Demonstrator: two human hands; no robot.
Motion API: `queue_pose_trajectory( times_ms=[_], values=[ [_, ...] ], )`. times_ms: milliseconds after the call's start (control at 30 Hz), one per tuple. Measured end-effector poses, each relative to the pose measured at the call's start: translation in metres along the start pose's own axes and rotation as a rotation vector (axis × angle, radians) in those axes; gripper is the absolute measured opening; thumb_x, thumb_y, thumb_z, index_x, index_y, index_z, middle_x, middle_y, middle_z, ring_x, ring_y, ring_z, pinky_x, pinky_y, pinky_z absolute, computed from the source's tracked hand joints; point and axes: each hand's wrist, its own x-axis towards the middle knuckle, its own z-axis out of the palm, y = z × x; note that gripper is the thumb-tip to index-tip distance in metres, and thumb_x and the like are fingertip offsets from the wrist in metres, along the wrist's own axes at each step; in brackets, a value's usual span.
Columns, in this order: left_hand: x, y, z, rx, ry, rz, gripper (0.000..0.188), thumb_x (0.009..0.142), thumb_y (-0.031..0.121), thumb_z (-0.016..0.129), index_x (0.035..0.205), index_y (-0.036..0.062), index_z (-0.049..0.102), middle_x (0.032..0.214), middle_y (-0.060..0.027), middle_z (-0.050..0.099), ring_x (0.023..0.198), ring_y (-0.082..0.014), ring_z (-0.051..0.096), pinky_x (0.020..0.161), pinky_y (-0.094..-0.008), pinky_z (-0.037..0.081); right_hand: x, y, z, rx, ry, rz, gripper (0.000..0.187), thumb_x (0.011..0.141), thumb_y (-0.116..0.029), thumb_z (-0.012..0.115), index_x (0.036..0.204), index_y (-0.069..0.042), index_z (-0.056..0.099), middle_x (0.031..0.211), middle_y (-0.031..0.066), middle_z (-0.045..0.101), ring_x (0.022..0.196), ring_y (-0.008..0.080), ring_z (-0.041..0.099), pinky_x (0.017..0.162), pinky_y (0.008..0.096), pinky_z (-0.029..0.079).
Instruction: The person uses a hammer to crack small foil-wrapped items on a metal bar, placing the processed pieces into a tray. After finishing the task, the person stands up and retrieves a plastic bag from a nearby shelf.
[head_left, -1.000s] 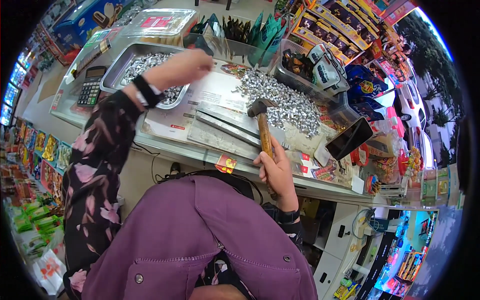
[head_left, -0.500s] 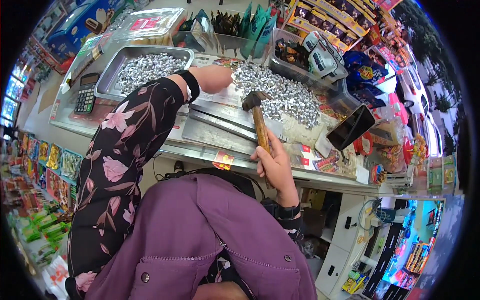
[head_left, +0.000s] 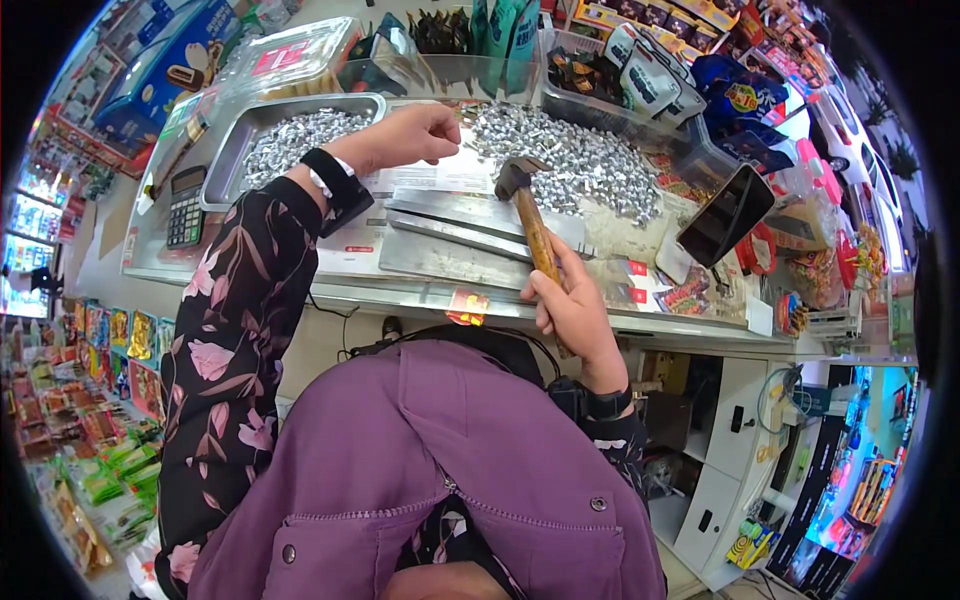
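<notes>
My right hand (head_left: 578,312) is wrapped around the wooden handle of a hammer (head_left: 536,235), its dark metal head pointing away from me at the near edge of a pile of small silvery metal pieces (head_left: 590,165). My left hand (head_left: 415,137) is over the counter between that pile and a metal tray (head_left: 222,160) of similar pieces. Its fingers are curled together, and whatever they hold cannot be made out. Flat metal bars (head_left: 470,225) lie across a metal plate (head_left: 430,262) in front of me, left of the hammer handle.
A calculator (head_left: 186,208) lies left of the tray. A phone (head_left: 727,215) leans at the right of the counter. Behind stand a clear lidded box (head_left: 290,60) and a plastic bin of packets (head_left: 610,105). The counter's front edge (head_left: 400,300) runs before my lap.
My left hand has drawn back from the silvery pile, leftward toward the tray, its fingers now curled in clearer view. My right hand keeps its grip on the hammer. The view has shifted slightly.
</notes>
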Motion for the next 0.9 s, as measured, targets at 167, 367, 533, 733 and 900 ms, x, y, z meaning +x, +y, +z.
queue_pose_trajectory(
  times_ms=[167, 367, 533, 733, 900],
  values=[
    [-0.03, 0.012, 0.001, -0.156, 0.077, 0.105, 0.018, 0.084, 0.012, 0.062, 0.097, -0.0004, 0.066, 0.085, -0.0043, 0.064, 0.07, -0.0092, 0.059, 0.064, -0.0239, 0.05, 0.002, 0.007, -0.002, 0.025, 0.005, -0.035, 0.054, 0.093, -0.011, 0.05, 0.143, -0.008, 0.03, 0.077, 0.0055, 0.057, 0.044, 0.0046, 0.043, 0.04, 0.0186, 0.035],
    [-0.058, -0.006, 0.031, -0.342, 0.125, 0.279, 0.027, 0.077, 0.006, 0.062, 0.103, -0.0013, 0.065, 0.089, -0.0073, 0.067, 0.08, -0.0117, 0.062, 0.071, -0.0274, 0.051, 0.0, 0.008, -0.005, -0.038, 0.06, 0.008, 0.055, 0.091, -0.011, 0.051, 0.142, -0.007, 0.029, 0.073, 0.006, 0.059, 0.041, 0.0065, 0.042, 0.036, 0.0199, 0.033],
    [-0.089, 0.021, 0.044, -0.43, 0.253, 0.184, 0.023, 0.079, 0.008, 0.062, 0.099, -0.0014, 0.065, 0.082, -0.0066, 0.067, 0.075, -0.0124, 0.063, 0.068, -0.0271, 0.051, 0.0, 0.008, -0.005, -0.046, 0.025, -0.011, 0.054, 0.091, -0.011, 0.05, 0.141, -0.007, 0.03, 0.072, 0.0067, 0.058, 0.04, 0.0069, 0.043, 0.035, 0.0193, 0.033],
    [-0.084, 0.004, 0.067, -0.402, 0.306, 0.233, 0.02, 0.081, 0.011, 0.062, 0.097, -0.0012, 0.065, 0.08, -0.0071, 0.066, 0.071, -0.0116, 0.063, 0.066, -0.0265, 0.051, 0.004, 0.006, -0.007, -0.06, 0.033, -0.007, 0.054, 0.092, -0.011, 0.049, 0.142, -0.007, 0.03, 0.072, 0.0069, 0.058, 0.041, 0.0065, 0.044, 0.035, 0.019, 0.034],
    [-0.077, -0.003, 0.078, -0.301, 0.375, 0.295, 0.016, 0.081, 0.01, 0.061, 0.093, -0.0006, 0.064, 0.075, -0.0079, 0.066, 0.063, -0.0128, 0.063, 0.06, -0.0264, 0.051, 0.008, 0.008, -0.007, -0.037, 0.036, -0.017, 0.055, 0.092, -0.012, 0.05, 0.142, -0.007, 0.03, 0.073, 0.0072, 0.058, 0.041, 0.0065, 0.044, 0.035, 0.019, 0.035]
  ],
)
